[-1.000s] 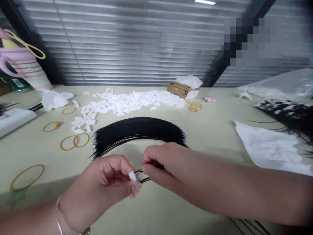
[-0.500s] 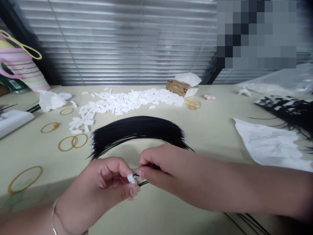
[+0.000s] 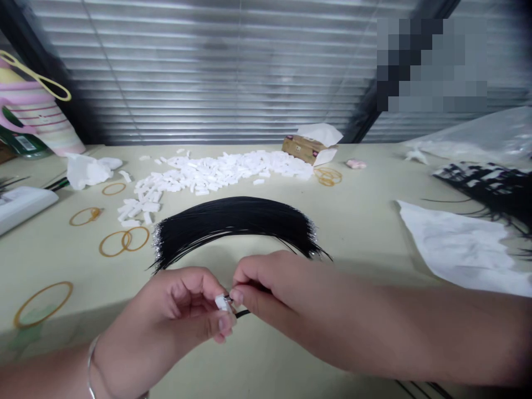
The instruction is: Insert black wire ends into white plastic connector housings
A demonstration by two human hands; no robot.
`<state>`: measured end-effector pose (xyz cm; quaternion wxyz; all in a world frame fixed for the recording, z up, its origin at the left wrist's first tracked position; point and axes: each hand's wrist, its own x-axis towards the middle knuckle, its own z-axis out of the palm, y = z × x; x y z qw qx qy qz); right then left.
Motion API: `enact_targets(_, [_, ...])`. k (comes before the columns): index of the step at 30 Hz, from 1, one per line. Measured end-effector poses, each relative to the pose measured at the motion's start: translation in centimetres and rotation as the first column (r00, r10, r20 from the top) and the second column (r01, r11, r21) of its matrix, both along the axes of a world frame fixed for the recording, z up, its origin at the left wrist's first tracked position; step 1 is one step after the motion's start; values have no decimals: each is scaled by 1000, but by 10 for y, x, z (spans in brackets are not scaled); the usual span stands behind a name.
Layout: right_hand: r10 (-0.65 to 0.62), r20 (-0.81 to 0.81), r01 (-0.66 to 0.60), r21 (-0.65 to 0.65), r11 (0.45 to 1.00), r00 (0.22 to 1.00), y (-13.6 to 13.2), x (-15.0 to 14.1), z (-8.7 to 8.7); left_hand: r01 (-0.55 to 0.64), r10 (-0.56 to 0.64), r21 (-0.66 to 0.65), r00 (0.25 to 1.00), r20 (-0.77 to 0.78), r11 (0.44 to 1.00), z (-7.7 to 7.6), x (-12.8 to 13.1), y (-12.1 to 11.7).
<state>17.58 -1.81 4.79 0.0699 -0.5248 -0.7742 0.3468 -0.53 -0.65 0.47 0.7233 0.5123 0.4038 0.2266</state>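
Closer to the white connector (image 3: 221, 303) than before, the right hand (image 3: 270, 285) pinches a black wire (image 3: 231, 300), tip pointing left, at or just beside it; the left hand (image 3: 177, 318) clamps that connector, the wire bundle (image 3: 239, 216) beyond both

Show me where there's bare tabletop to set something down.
The tabletop is bare between the black wire bundle and the white sheet, and between the left forearm and right forearm. Crowded: the back, with piled white pieces beside the tissue pack; the left, with scattered rubber bands.
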Motion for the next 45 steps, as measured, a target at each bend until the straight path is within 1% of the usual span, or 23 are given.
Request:
enact_targets(2, [-6,14,6,17,1000,1000,-2,0,1,-1,1,-5,1000,-2,1000,1,0,0])
enact_targets(7, [-15,-32,12,-82,997,999,-2,3,-2,-5,4,-16,998,-68,1000,2,1,2])
enact_targets(12, [-12,-45,8,-104,995,999,3,6,-2,23,-23,4,995,-100,1000,1,1,3])
enact_targets(16, [-12,-47,6,-135,991,999,3,5,-2,45,-39,31,985,-168,999,4,1,-1])
enact_targets(18, [-8,-32,4,-112,994,999,2,3,-3,53,-43,44,981,-191,998,5,2,-2])
enact_targets(22, [-2,47,2,-4,1000,999,-2,-1,1,72,-58,60,977,-206,996,6,3,-2])
enact_targets(25, [-1,43,0,10,1000,999,-3,-3,2,69,-59,47,982,-181,997,4,2,0])
enact_targets(27, [-18,13,18,-15,1000,1000,-3,-3,1,45,-42,11,987,-157,999,4,3,2])
enact_targets(30, [-24,-28,21,-113,993,999,0,2,-2,17,-25,-56,989,-143,998,6,4,5])
enact_targets(33, [-23,-40,15,-194,981,999,2,7,-1,10,-21,-91,992,-128,996,9,5,6])
enact_targets(37, [-21,-56,7,-234,972,998,5,11,2,5,-19,-104,990,-139,995,8,3,6])
enact_targets(40, [-18,-56,5,-231,973,998,5,11,0,3,-18,-104,990,-141,995,8,3,6])
enact_targets(45, [-12,-12,9,-218,976,1000,5,10,-3,-12,-5,-106,988,-155,994,10,5,5])
